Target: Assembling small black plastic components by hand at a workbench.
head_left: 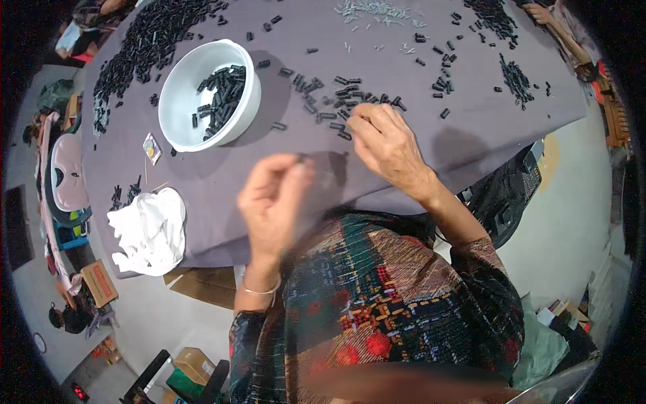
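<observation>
My left hand is raised over the near part of the table, slightly blurred, with thumb and forefinger pinched together. A small dark piece shows at its fingertips; its shape is smeared. To the right, my right hand reaches down to a loose scatter of short black cylindrical pieces. Its fingers are drawn together at that scatter's edge, and what they hold is hidden. A white bowl at the left holds many similar black pieces.
A large heap of black pieces covers the far left. Pale small parts lie at the far middle, with more black heaps at right. White gloves or cloth rest at the near left corner. Another person's arm shows far right.
</observation>
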`<state>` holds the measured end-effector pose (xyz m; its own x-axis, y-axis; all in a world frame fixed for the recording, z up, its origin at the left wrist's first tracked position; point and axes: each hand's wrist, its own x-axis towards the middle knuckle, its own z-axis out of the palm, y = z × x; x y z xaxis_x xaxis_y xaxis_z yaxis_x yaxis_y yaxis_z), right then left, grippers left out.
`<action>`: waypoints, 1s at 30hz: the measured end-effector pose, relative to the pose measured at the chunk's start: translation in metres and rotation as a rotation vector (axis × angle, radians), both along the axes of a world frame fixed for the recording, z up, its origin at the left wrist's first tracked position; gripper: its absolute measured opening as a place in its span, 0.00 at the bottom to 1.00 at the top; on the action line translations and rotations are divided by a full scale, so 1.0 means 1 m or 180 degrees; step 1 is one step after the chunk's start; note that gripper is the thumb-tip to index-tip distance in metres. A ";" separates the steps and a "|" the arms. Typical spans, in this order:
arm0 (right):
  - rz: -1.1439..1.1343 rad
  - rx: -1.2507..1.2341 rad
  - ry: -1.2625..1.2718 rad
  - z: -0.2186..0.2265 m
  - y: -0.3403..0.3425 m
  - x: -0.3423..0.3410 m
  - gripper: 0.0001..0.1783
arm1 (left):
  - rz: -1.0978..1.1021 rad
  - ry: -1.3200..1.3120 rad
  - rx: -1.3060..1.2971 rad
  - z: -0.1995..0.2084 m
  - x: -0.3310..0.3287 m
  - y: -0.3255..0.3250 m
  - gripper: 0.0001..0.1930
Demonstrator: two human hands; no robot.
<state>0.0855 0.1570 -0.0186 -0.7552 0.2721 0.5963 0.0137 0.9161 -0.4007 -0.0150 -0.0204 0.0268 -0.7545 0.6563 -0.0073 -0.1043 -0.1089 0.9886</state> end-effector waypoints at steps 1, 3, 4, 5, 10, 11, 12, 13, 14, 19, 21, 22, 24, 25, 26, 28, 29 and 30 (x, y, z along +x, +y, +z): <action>-0.0064 0.0090 0.0057 0.000 0.005 -0.001 0.14 | 0.0333 0.0742 -0.0092 0.001 -0.012 -0.002 0.07; -0.0103 0.0120 0.0089 -0.005 0.013 0.000 0.14 | 0.0882 0.1811 -0.0339 0.003 -0.039 -0.004 0.08; -0.0127 0.0121 0.0139 -0.007 0.017 0.001 0.14 | 0.1106 0.2161 -0.0513 0.011 -0.050 -0.002 0.08; -0.0190 0.0154 0.0140 -0.007 0.020 0.002 0.14 | 0.1198 0.2635 -0.0733 0.021 -0.059 0.000 0.08; -0.0514 0.0448 0.0064 -0.001 0.034 0.006 0.14 | 0.1371 0.4057 -0.1080 0.021 -0.104 0.009 0.05; -0.0589 0.0510 -0.0034 0.001 0.034 0.005 0.13 | 0.1384 0.4059 -0.1102 0.019 -0.108 0.011 0.05; -0.0542 0.0461 -0.0101 0.006 0.032 0.002 0.13 | 0.1394 0.4095 -0.1248 0.018 -0.110 0.012 0.05; -0.0537 0.0459 -0.0105 0.008 0.031 -0.001 0.13 | 0.1389 0.4125 -0.1376 0.016 -0.114 0.015 0.04; -0.0326 0.0418 -0.0028 0.009 0.029 -0.005 0.14 | 0.1336 0.4175 -0.1411 0.012 -0.120 0.016 0.04; 0.0589 0.0364 -0.0625 0.008 0.017 -0.025 0.16 | 0.1104 0.4072 -0.1708 0.006 -0.123 0.017 0.07; 0.0717 0.0277 -0.0595 0.008 0.011 -0.024 0.16 | 0.1474 0.4072 -0.1271 0.009 -0.114 0.019 0.10; 0.0759 0.0276 -0.0574 0.006 0.010 -0.021 0.16 | 0.1591 0.4299 -0.1246 0.010 -0.107 0.019 0.13; 0.0848 0.0277 -0.0533 0.007 0.009 -0.015 0.15 | 0.1377 0.4283 -0.1000 0.011 -0.088 0.009 0.14; 0.0847 0.0284 -0.0544 0.006 0.013 -0.013 0.15 | 0.1171 0.4200 -0.0866 0.006 -0.077 0.008 0.14; 0.0799 0.0238 -0.0505 0.005 0.016 -0.012 0.16 | 0.0764 0.3983 -0.0789 0.000 -0.069 0.007 0.14; 0.0593 0.0204 -0.0526 0.006 0.025 -0.014 0.16 | 0.0148 0.3615 -0.0746 -0.012 -0.058 0.012 0.12; 0.0584 0.0205 -0.0537 0.008 0.028 -0.016 0.16 | -0.0063 0.3472 -0.0783 -0.018 -0.053 0.016 0.12; 0.0345 0.0367 -0.0564 0.009 0.030 -0.018 0.16 | -0.0158 0.3356 -0.0878 -0.021 -0.050 0.019 0.12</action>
<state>0.0672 0.1874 -0.0092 -0.8719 0.1216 0.4743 -0.0263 0.9557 -0.2933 -0.0648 -0.0012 0.0058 -0.4404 0.7613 0.4760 0.8117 0.1111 0.5733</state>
